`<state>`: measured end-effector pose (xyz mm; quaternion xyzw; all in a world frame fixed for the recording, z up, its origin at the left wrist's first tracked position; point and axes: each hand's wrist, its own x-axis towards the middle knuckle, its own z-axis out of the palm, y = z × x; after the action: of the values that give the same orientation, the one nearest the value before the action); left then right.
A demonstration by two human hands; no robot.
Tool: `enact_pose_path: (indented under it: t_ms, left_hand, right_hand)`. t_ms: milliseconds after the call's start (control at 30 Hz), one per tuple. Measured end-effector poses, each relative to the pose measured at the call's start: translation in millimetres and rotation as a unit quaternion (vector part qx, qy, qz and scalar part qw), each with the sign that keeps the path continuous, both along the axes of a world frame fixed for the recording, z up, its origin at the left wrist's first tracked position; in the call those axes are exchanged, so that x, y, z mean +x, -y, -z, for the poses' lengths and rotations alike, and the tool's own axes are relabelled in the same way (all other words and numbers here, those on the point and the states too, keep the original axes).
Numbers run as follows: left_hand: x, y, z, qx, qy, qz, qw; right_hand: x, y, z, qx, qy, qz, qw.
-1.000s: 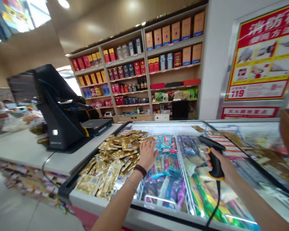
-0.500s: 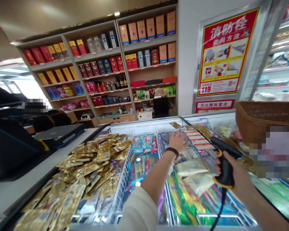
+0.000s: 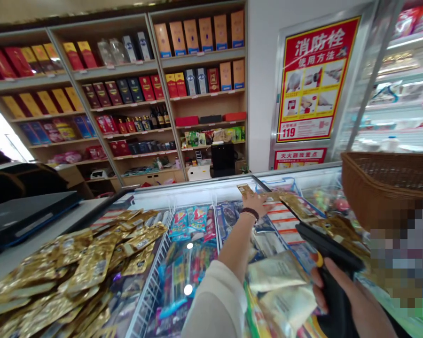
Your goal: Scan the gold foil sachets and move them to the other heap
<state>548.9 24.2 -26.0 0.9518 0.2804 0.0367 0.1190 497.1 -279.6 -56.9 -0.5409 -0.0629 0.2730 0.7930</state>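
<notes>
My left hand (image 3: 254,204), with a dark beaded bracelet at the wrist, stretches out over the glass-topped freezer. Its fingers are extended and reach the near edge of a small gold packet (image 3: 245,189) on the glass; whether they touch it I cannot tell. On the right, my right hand (image 3: 354,293) is wrapped round the grip of a black barcode scanner (image 3: 329,246) with yellow trim. Many gold packets (image 3: 88,263) lie heaped on the glass to the left. More gold packets (image 3: 341,230) lie beyond the scanner, partly hidden by it.
A brown wicker basket (image 3: 380,188) stands at the right. Below the glass are wire-divided compartments of wrapped frozen goods (image 3: 193,223). A dark flat device (image 3: 35,216) sits on the left counter, with a person in dark clothing (image 3: 28,180) behind it. Shelves of boxes line the back.
My left hand has moved forward to the small gold packet. My right hand and the scanner now appear nearer and lower. The view has shifted closer, and to the right.
</notes>
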Motion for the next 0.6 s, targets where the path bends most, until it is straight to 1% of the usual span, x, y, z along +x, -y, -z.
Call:
enact_pose_path:
  t_ms: [33, 100, 167, 233, 300, 367, 400, 433, 500, 567, 600]
  left_hand:
    - [-10, -1, 0.8, 0.008, 0.001, 0.014, 1.0]
    - [-37, 0, 1.5, 0.018, -0.001, 0.035, 0.999]
    - [-75, 4, 2.3, 0.024, -0.002, 0.048, 0.999]
    - [-119, 11, 4.9, 0.035, 0.008, 0.056, 0.998]
    - [-164, 22, 9.6, 0.042, 0.032, 0.042, 0.998]
    - [-204, 35, 14.3, 0.037, 0.07, 0.003, 0.997]
    - [-220, 41, 15.7, 0.031, 0.089, -0.02, 0.995]
    - [-232, 47, 16.1, 0.022, 0.109, -0.047, 0.993]
    - [-245, 54, 13.6, 0.001, 0.133, -0.099, 0.986]
    - [-245, 56, 7.5, -0.015, 0.142, -0.138, 0.98]
    - [-242, 56, 3.8, -0.021, 0.141, -0.146, 0.979]
  right_hand:
    - [-1, 0, -1.5, -0.003, 0.003, -0.004, 1.0]
    - [2, 1, -3.6, -0.007, -0.002, -0.023, 1.0]
    - [9, 2, -4.3, -0.009, -0.008, -0.042, 0.999]
    - [14, 2, -3.5, -0.004, -0.001, -0.053, 0.999]
    - [14, -1, -2.2, 0.004, 0.016, -0.062, 0.998]
    - [7, -8, -1.7, 0.019, 0.038, -0.067, 0.997]
    - [2, -12, -2.4, 0.025, 0.047, -0.068, 0.996]
    - [-5, -18, -3.8, 0.028, 0.053, -0.072, 0.996]
    - [-21, -31, -9.8, 0.024, 0.059, -0.091, 0.994]
    - [-37, -45, -19.2, 0.013, 0.058, -0.125, 0.99]
    - [-45, -53, -24.5, 0.011, 0.06, -0.138, 0.989]
